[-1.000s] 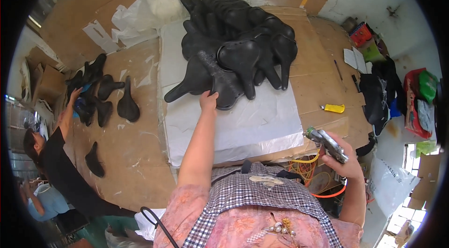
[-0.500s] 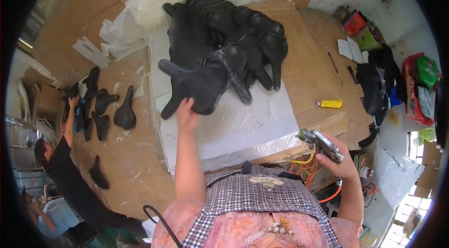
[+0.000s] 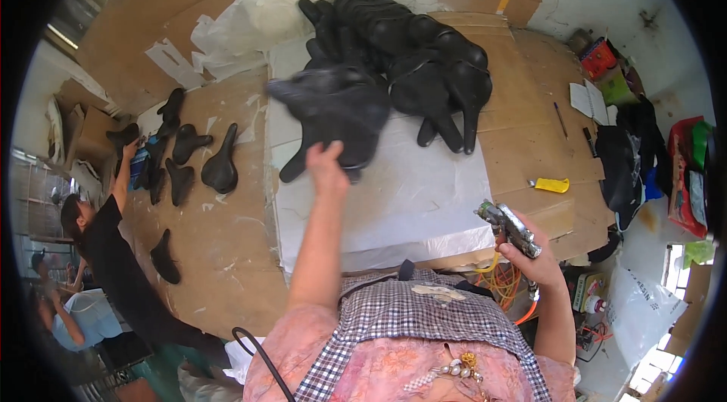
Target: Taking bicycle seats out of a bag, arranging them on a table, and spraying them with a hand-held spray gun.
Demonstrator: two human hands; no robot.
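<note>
A blurred black bicycle saddle (image 3: 348,110), at the centre of the frame, lies just above the left hand (image 3: 328,172), whose grip pinches its lower edge. Its long axis seems to run sideways, narrow end leftward, though blur obscures this. The right hand (image 3: 534,254), farther off at lower right, has its grip wrapped around a metal spray gun (image 3: 513,229). Behind the saddle, at upper centre, is a saddle pile (image 3: 435,50) on a white sheet (image 3: 416,209) covering the cardboard-topped table (image 3: 242,254). At left, a co-worker in black (image 3: 125,273) reaches toward other saddles.
</note>
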